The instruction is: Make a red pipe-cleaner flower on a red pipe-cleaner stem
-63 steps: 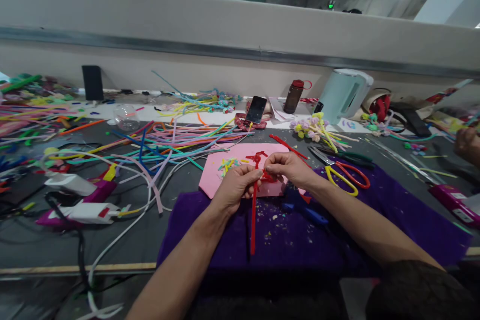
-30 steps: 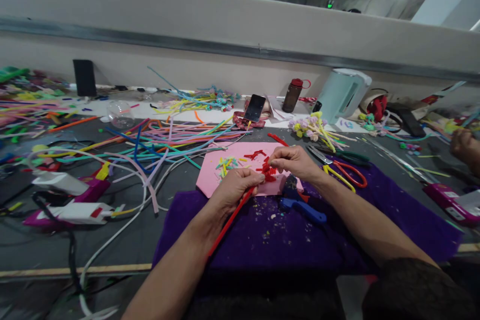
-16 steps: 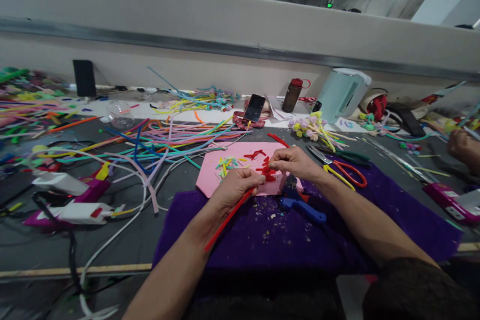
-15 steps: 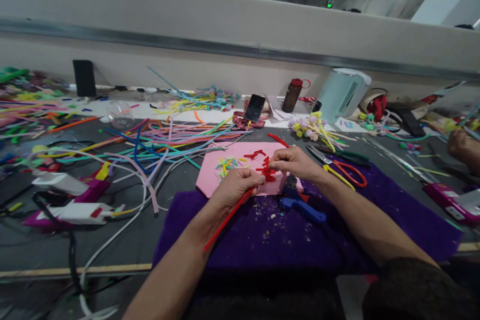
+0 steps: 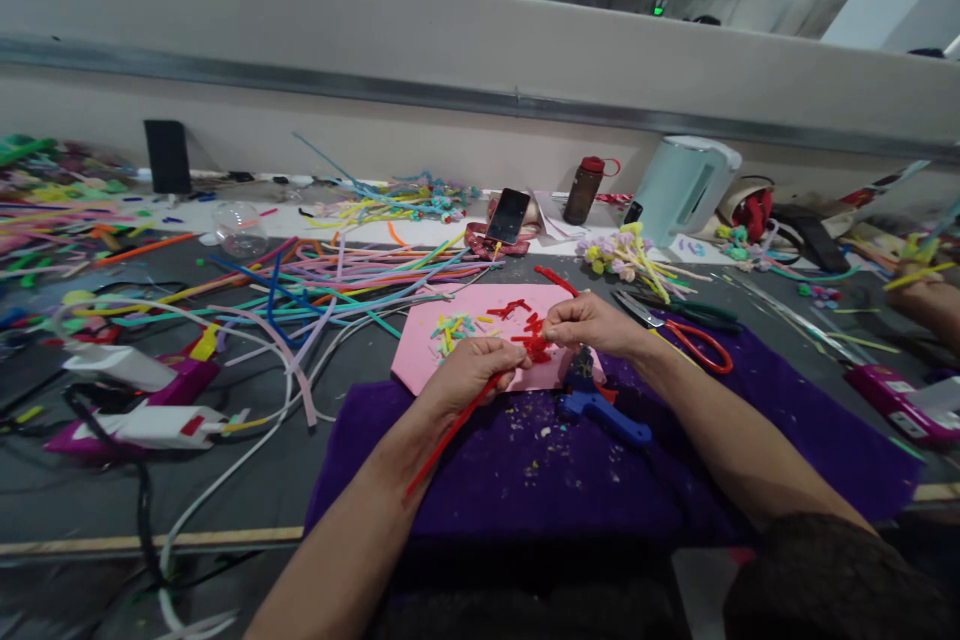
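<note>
- Closest in, the fuzzy purple cloth [image 5: 675, 460] hangs over the table's front edge [image 5: 150, 540], dotted with little trimmings, bare on its right half.
- left hand [image 5: 471, 372] is pinched shut on a red pipe cleaner [image 5: 450, 430]; the straight stem slants back down along the forearm.
- right hand [image 5: 589, 322] has its fingertips closed on the crumpled red end of that same stem, right over the pink foam sheet [image 5: 427, 350].
- Blue-handled tool [image 5: 600, 410] lies just beside the right wrist; red and yellow scissors [image 5: 694, 345] a bit further right.
- Left side is crowded: glue guns [image 5: 150, 390], cables, a loose fan of colourful pipe cleaners [image 5: 337, 280].
- Far edge by the wall: phone [image 5: 508, 215], brown bottle [image 5: 583, 190], pale kettle [image 5: 682, 185].
- Another person's hand [image 5: 926, 300] is at the far right.
</note>
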`<state>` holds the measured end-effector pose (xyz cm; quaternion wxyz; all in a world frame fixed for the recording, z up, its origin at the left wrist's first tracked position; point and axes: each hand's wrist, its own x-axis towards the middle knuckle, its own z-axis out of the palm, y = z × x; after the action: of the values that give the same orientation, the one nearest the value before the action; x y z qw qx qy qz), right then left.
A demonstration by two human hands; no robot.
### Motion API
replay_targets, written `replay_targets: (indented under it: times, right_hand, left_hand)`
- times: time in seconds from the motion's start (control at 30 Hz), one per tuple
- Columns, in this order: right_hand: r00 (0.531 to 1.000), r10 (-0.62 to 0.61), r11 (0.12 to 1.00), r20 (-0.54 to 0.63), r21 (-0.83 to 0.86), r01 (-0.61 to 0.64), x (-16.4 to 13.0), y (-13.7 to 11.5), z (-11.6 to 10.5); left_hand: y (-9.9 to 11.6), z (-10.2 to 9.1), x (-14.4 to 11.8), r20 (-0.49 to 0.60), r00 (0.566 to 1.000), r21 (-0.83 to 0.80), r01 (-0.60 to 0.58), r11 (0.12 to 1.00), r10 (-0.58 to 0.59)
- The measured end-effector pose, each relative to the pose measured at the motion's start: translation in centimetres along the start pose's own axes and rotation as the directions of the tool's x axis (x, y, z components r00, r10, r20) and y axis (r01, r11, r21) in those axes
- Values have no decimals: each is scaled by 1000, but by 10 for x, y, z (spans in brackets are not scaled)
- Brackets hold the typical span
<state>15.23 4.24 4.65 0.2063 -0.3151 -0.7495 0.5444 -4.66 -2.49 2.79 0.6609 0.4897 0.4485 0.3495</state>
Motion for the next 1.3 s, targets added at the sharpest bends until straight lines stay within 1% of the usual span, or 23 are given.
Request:
replay_targets:
  times: [0.4,0.57,0.67,0.77,0.87,0.93,1.0,1.1,1.17,1.3]
  right_hand:
    - [999,21,999,42,-27,-20,0,-1,1]
    - [998,12,999,58,-43,-9,0,-1,3]
    - [999,19,999,32,-28,-18,-1,-1,1]
    - [999,18,1000,-28,0,-18,-2,-1,-3]
    - [991,-33,999,-133,14,35,-2,0,-8]
    - [981,-85,996,-173,16,89,-3,-2,-9]
    - [979,-138,990,-149,6,140,-4,-5,-8]
    - [980,-196,979,-38,-70,193,-5,-13,0]
    - [976,-218,967,10,-133,217,-6,-17,7]
    - [968,-251,955,9,-163,249,-5,-18,19]
  left_hand:
    - [2,2,-1,-25,1000,62,-6,998,8]
    - [3,3,-2,-21,1000,79,-5,997,6]
    - [4,3,-2,-25,1000,58,-7,998,8]
    - [4,1,-2,-28,999,-10,-26,1000,26]
    - [4,-2,-3,-17,999,-83,-48,995,46]
    - [4,-2,-4,-9,999,-104,-46,993,46]
    - [5,-2,-4,8,999,-109,-38,993,39]
    - [6,-1,-5,24,999,-99,-29,995,32]
    - [6,-1,-5,26,999,-91,-22,996,25]
    - [6,0,-4,44,999,-75,-20,997,24]
